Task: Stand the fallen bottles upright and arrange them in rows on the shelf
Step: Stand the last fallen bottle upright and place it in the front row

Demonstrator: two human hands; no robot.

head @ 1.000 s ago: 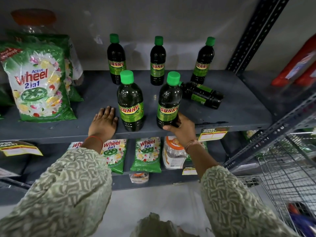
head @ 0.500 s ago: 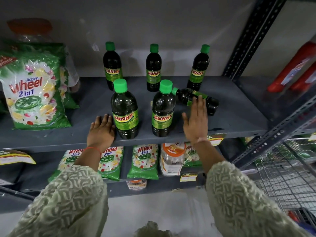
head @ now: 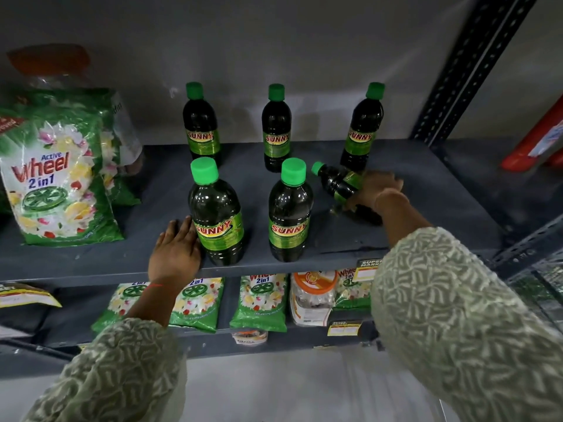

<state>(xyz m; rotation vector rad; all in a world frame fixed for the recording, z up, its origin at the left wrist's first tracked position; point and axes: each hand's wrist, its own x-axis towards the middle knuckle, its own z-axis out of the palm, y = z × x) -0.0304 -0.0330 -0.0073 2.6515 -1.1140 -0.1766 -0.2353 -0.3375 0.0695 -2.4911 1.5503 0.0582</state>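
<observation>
Grey shelf (head: pixel 426 190): bare room at centre-left and far right of frame. Detergent bag (head: pixel 58 184), left edge. Five upright bottles, dark with green caps: three at rear, two at the front lip. Fallen bottle (head: pixel 338 181), right of centre, lay cap-left under the right hand (head: pixel 373 190), fingers wrapped over it. Left hand (head: pixel 175 251) lay flat at the shelf edge, fingers loosely together, touching the front-left bottle (head: pixel 217 214).

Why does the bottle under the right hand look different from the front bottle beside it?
The dark green-capped bottle under the right hand lies tipped over, cap pointing left; the front middle green-capped bottle stands upright. The right hand grips the fallen one; nothing touches the other. Both share green caps and dark liquid.
</observation>
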